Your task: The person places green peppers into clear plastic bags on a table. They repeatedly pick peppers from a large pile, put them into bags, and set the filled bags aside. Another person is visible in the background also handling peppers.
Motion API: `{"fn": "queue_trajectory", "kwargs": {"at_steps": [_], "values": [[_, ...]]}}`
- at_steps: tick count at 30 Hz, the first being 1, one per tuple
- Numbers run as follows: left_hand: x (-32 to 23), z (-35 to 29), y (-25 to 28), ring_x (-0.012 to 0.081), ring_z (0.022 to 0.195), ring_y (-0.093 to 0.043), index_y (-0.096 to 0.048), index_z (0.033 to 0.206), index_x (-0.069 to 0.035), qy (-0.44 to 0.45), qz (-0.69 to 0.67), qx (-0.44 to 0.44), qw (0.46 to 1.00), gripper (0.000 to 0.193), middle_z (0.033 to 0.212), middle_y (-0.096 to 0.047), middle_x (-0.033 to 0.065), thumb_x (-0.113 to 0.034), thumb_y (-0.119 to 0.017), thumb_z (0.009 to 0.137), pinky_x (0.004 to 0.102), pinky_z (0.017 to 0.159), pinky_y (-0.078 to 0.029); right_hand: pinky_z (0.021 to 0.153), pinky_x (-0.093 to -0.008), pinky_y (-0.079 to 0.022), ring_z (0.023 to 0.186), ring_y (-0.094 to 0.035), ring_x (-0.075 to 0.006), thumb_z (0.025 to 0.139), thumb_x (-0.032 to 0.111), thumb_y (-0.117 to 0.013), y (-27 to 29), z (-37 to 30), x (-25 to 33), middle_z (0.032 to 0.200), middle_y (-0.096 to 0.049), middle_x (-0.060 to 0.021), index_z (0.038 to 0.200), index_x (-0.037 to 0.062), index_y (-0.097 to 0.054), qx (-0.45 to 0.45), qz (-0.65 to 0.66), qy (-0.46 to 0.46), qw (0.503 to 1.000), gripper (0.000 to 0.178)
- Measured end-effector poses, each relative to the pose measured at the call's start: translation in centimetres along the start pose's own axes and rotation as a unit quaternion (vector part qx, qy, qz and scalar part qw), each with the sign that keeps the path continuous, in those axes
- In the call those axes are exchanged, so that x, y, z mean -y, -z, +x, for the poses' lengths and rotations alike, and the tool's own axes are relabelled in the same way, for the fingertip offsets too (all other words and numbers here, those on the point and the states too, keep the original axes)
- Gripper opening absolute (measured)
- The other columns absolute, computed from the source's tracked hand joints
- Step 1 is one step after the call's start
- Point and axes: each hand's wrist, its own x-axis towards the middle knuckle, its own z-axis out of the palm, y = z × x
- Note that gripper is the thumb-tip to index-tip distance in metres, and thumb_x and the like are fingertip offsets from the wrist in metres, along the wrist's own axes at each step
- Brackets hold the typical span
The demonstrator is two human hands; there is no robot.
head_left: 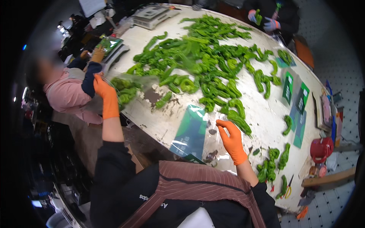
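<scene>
At the left, my left hand [107, 99] in an orange glove is closed on a clear plastic bag [146, 80], which hangs over the table edge. Green peppers [127, 91] fill its lower part. My right hand [232, 142], also orange-gloved, hovers above the near part of the table with thumb and forefinger bent and slightly apart. I see nothing between them. Just left of it lies a flat green and clear printed bag [190, 129]. Loose long green peppers [237, 114] lie beyond my right hand, and a large pile [197, 49] spreads over the table's middle.
A co-worker in pink [68, 91] stands left by a scale [116, 55]. Another person's gloved hands [272, 24] hold a pepper at the far right. A second scale [152, 16] stands at the back. Scissors [289, 190], printed bags [300, 117] and a red container [321, 149] are at right.
</scene>
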Motion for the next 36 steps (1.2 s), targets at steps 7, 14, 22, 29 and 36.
{"fn": "queue_trajectory", "kwargs": {"at_steps": [7,14,22,29,36], "values": [[7.0,-2.0,5.6,0.0236,0.087,-0.06,-0.067,0.1,0.0,-0.101,0.485,0.305,0.813,0.031,0.097,-0.066,0.0129,-0.028,-0.066,0.088,0.0356,0.08,-0.047,0.088,-0.0413,-0.047,0.107,-0.057,-0.0313,0.082,0.023,-0.066,0.4,-6.7,-7.2,0.115,-0.062,-0.0142,0.116,0.0047,-0.061,0.132,-0.244,-0.102,0.955,0.039],[-4.3,-37.2,3.4,0.0301,0.106,-0.057,-0.06,0.118,-0.009,0.012,0.238,0.761,0.603,0.054,0.114,-0.06,0.0128,-0.03,-0.08,0.072,0.038,0.09,-0.046,0.1,-0.0387,-0.042,0.124,-0.046,-0.0337,0.08,0.015,-0.063,-3.6,-9.6,-9.5,0.133,-0.05,-0.0173,0.121,0.0045,-0.058,0.139,-0.195,0.011,0.971,0.042],[0.7,-40.9,5.4,0.0308,0.084,-0.058,-0.066,0.082,-0.009,0.018,0.224,0.777,0.589,0.011,0.085,-0.059,0.0083,-0.016,-0.069,0.074,0.0406,0.074,-0.047,0.09,-0.0336,-0.048,0.101,-0.062,-0.0262,0.087,0.017,-0.064,1.5,-10.1,-9.5,0.112,-0.064,-0.0144,0.117,0.0016,-0.062,-0.026,-0.102,-0.173,0.979,0.034],[-3.0,-39.4,4.8,0.0268,0.085,-0.057,-0.068,0.088,-0.009,-0.106,0.234,0.728,0.635,0.018,0.091,-0.06,0.0066,-0.012,-0.075,0.072,0.0358,0.071,-0.046,0.087,-0.0315,-0.05,0.105,-0.062,-0.0209,0.093,0.033,-0.061,-1.3,-8.0,-7.9,0.115,-0.065,-0.0165,0.119,-0.007,-0.06,0.016,0.187,-0.315,0.931,0.047],[-9.4,-41.4,4.8,0.0182,0.091,-0.06,-0.058,0.114,-0.002,0.219,0.226,0.627,0.713,0.05,0.104,-0.058,0.008,-0.027,-0.079,0.077,0.0322,0.077,-0.049,0.084,-0.0293,-0.05,0.095,-0.065,-0.018,0.102,0.035,-0.045,-5.1,-5.6,-5.2,0.107,-0.068,-0.0115,0.112,-0.0038,-0.064,0.07,0.446,-0.326,0.831,0.044]]}}
